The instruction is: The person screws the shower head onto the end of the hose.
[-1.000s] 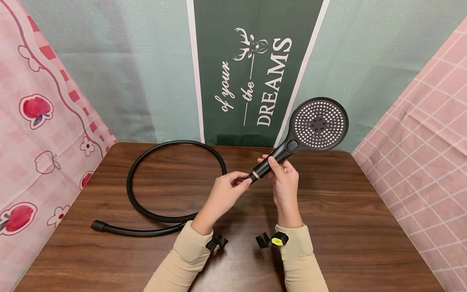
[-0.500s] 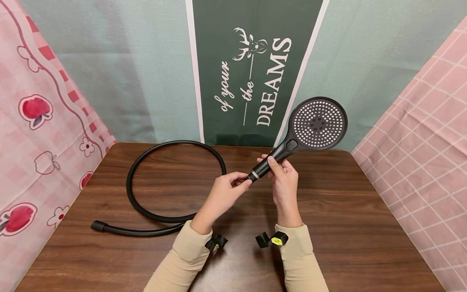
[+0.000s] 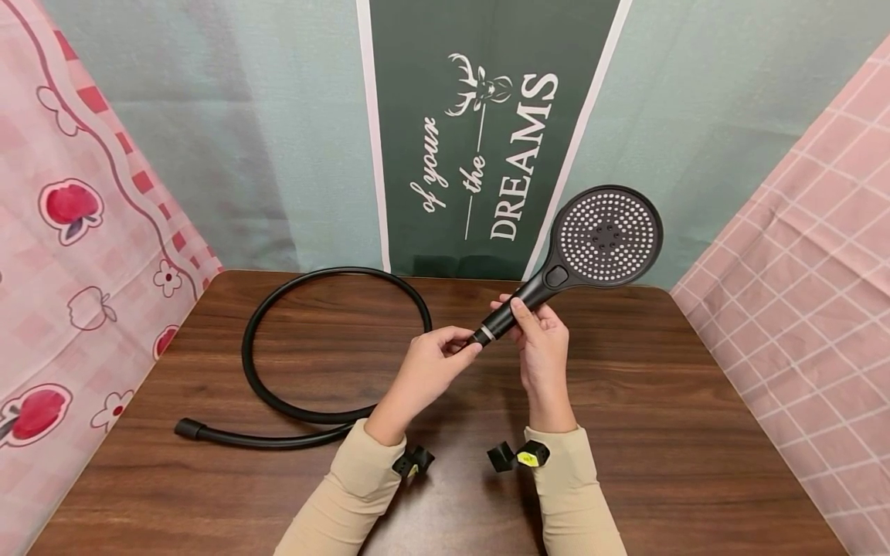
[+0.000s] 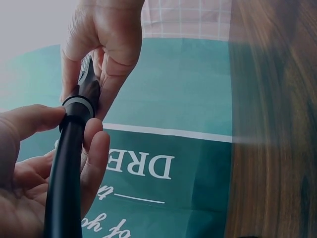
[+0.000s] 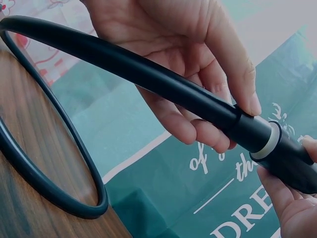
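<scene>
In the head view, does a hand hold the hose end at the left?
No, that hose end lies on the wooden table, apart from both the left hand and the right hand.

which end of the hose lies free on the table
The left end, untouched; the left hand pinches the other end, at the shower head.

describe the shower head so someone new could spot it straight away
Over the wooden table, a person's right hand holds the black shower head by its handle. Unlike the looped black hose, it ends in a broad round face speckled with white dots.
</scene>
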`<state>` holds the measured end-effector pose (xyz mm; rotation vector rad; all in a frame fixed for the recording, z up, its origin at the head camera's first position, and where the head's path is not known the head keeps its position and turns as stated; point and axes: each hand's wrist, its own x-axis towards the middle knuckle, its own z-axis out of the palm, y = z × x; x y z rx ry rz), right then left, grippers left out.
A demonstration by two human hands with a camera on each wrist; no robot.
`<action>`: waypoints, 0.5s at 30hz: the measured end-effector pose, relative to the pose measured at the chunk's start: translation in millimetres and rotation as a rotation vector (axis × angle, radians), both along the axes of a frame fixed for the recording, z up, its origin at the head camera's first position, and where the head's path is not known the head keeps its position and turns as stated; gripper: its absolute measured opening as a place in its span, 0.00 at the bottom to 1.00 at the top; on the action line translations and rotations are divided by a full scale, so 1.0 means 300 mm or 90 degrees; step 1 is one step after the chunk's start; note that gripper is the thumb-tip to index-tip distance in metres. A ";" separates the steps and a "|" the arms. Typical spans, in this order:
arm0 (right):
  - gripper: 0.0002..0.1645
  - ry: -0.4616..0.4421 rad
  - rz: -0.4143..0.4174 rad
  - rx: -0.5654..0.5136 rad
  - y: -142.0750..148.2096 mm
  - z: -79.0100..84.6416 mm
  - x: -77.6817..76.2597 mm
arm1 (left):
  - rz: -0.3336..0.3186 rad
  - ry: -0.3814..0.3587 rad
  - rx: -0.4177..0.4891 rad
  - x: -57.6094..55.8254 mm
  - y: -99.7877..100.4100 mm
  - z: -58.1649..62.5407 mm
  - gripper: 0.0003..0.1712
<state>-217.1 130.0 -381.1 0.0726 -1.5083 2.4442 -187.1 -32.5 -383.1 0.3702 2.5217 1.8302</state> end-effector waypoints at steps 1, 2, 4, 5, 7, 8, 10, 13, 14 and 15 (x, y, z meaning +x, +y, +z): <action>0.07 0.000 -0.001 0.000 0.000 0.000 0.000 | -0.003 -0.005 0.002 0.000 0.000 0.000 0.14; 0.07 -0.001 -0.001 0.000 0.001 0.000 0.000 | -0.006 -0.007 0.004 -0.001 -0.001 -0.001 0.15; 0.07 -0.001 -0.002 0.001 0.001 0.000 -0.001 | -0.013 -0.015 0.009 -0.002 -0.002 -0.003 0.16; 0.07 -0.001 -0.003 0.001 0.001 0.000 -0.001 | -0.016 -0.020 0.012 -0.003 -0.003 -0.004 0.16; 0.07 -0.001 -0.002 0.004 0.001 0.000 0.000 | -0.020 -0.029 0.014 -0.002 -0.005 -0.004 0.17; 0.08 -0.001 -0.002 0.005 0.001 0.000 0.000 | -0.021 -0.029 0.013 -0.003 -0.006 -0.006 0.17; 0.08 -0.001 -0.001 0.007 0.001 0.000 0.000 | -0.023 -0.032 0.012 -0.004 -0.007 -0.008 0.17; 0.08 0.000 0.000 0.009 0.001 -0.001 0.000 | -0.026 -0.035 0.012 -0.004 -0.007 -0.010 0.17; 0.08 0.000 -0.001 0.009 0.001 -0.002 0.000 | -0.027 -0.036 0.012 -0.004 -0.008 -0.010 0.17; 0.08 0.000 0.000 0.010 0.001 -0.002 0.000 | -0.027 -0.035 0.013 -0.003 -0.008 -0.010 0.17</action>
